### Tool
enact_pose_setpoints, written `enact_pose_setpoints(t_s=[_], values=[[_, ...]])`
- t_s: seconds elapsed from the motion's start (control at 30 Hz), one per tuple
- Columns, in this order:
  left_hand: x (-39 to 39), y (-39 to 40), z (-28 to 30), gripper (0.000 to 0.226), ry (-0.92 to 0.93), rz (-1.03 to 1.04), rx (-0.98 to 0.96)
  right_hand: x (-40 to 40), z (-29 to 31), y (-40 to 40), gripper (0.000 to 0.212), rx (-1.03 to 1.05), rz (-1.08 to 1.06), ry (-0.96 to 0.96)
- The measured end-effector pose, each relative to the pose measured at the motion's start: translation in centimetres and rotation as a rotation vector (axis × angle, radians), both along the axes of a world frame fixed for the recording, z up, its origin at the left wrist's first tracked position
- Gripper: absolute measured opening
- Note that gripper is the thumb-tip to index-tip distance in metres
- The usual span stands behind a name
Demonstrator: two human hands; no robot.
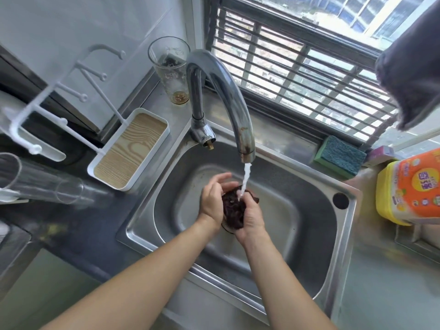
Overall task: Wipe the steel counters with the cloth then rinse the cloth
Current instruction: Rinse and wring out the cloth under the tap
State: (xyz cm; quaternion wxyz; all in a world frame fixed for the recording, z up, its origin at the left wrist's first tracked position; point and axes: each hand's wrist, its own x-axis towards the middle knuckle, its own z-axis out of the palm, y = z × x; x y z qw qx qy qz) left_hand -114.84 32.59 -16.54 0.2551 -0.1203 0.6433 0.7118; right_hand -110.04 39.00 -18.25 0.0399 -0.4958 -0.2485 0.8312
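Head view: both hands rinse a dark cloth [234, 208] under the running tap [228, 91], over the steel sink [309, 210].

The left hand [213, 201] cups the cloth from the left, its fingers curled over the top edge; the right hand [250, 219] holds it from below and the right, fingers wrapped round the bunched fabric. The water stream [245, 179] falls straight onto the cloth between the hands, above the middle of the basin. On the table behind the tap stands a glass [171, 72], with a white tray [129, 148] just left of the sink. A green sponge [339, 156] lies on the sill behind the sink, and a yellow tub [409, 189] sits on the table to the right. Another dark cloth [414, 67] hangs at the upper right.
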Motion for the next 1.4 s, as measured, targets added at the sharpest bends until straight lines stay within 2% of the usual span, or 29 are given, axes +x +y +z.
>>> enact_pose_setpoints(t_s=[0.1,0.17,0.23,0.3,0.47,0.67,0.87,0.97,1.07,1.13,1.2,1.27,1.33,1.4], values=[[-2.3,-0.3,0.2,0.03,0.091,0.069,-0.091,0.4,0.2,0.5,0.014,-0.038,-0.018,-0.007],[-3.7,0.3,1.2,0.025,0.07,0.109,-0.072,0.4,0.4,0.6,0.027,-0.076,-0.036,0.021],[-5.2,0.9,2.4,0.035,0.036,0.137,-0.021,0.2,0.4,0.4,0.044,-0.074,-0.03,0.021],[-6.4,1.5,3.5,0.047,-0.036,0.154,0.009,-0.1,0.1,0.0,0.049,-0.067,-0.023,0.02],[-7.7,2.6,4.7,0.053,-0.242,0.269,0.041,-0.5,-0.4,-0.5,0.047,-0.067,-0.041,-0.005],[-7.6,2.9,4.4,0.059,-0.232,0.317,-0.061,-0.3,-1.0,-0.7,0.043,-0.04,-0.046,-0.042],[-8.1,3.4,4.4,0.052,-0.173,0.398,-0.111,-0.7,-1.1,-1.3,0.037,0.013,-0.051,-0.08],[-7.6,3.1,4.9,0.055,-0.166,0.329,-0.052,-0.7,-1.0,-1.2,0.033,0.015,-0.065,-0.071],[-6.9,2.3,5.0,0.063,-0.121,0.183,-0.013,-0.7,-0.9,-1.1,0.048,-0.013,-0.109,-0.062],[-6.1,1.6,3.9,0.066,-0.076,0.054,-0.136,-0.8,-0.8,-0.9,0.055,-0.011,-0.155,-0.054],[-5.0,0.7,2.5,0.072,-0.075,-0.09,-0.341,-0.8,-0.2,-0.6,0.054,-0.009,-0.168,-0.038],[-3.6,-0.2,1.2,0.078,-0.219,-0.294,-0.372,-0.7,0.6,-0.4,0.043,0.012,-0.142,-0.017],[-2.2,-1.1,0.4,0.074,-0.455,-0.451,-0.236,-0.6,1.1,-0.4,0.031,0.086,-0.092,-0.011],[-1.3,-1.9,0.4,0.058,-0.623,-0.477,-0.054,-0.4,1.2,-0.3,0.034,0.242,-0.05,-0.043]])
